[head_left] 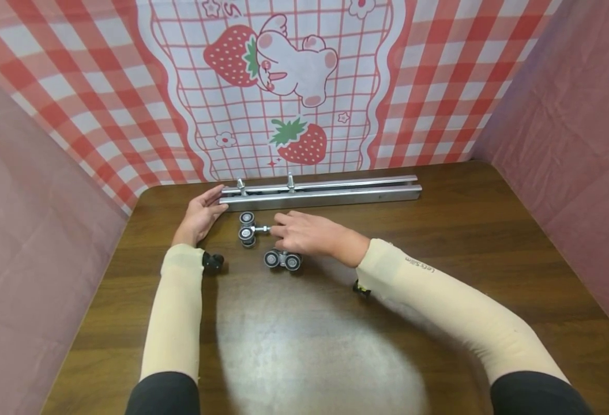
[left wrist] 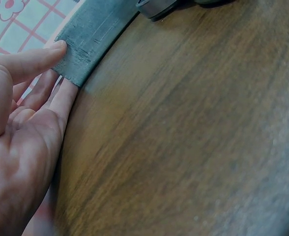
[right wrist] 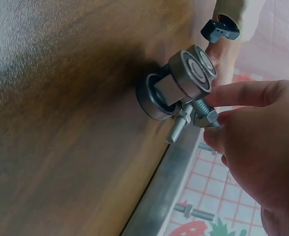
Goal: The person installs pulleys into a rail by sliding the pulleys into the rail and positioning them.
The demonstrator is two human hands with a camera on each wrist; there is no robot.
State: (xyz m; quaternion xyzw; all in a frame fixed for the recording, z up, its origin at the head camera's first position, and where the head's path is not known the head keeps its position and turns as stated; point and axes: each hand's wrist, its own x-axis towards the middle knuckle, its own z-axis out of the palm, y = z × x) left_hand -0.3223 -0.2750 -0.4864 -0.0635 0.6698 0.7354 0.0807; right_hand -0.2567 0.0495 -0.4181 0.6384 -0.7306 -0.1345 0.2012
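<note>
A long metal rail (head_left: 325, 199) with an open slot lies at the back of the table. My left hand (head_left: 200, 214) holds its left end; in the left wrist view the thumb (left wrist: 59, 48) presses its face, with the other fingers behind and below. Two upright bolts (head_left: 290, 182) stand out of the slot. My right hand (head_left: 307, 232) pinches the bolt (right wrist: 206, 118) of a roller trolley (head_left: 271, 259) whose wheels face me. A second roller trolley (head_left: 247, 234) is just left of it, its bolt (head_left: 263, 229) pointing right toward my fingers.
Behind the rail hangs a checked cloth (head_left: 439, 104) with strawberries, close to the table's back edge. Pink curtains (head_left: 569, 144) stand at both sides. The brown wooden table (head_left: 491, 242) extends in front and to the right.
</note>
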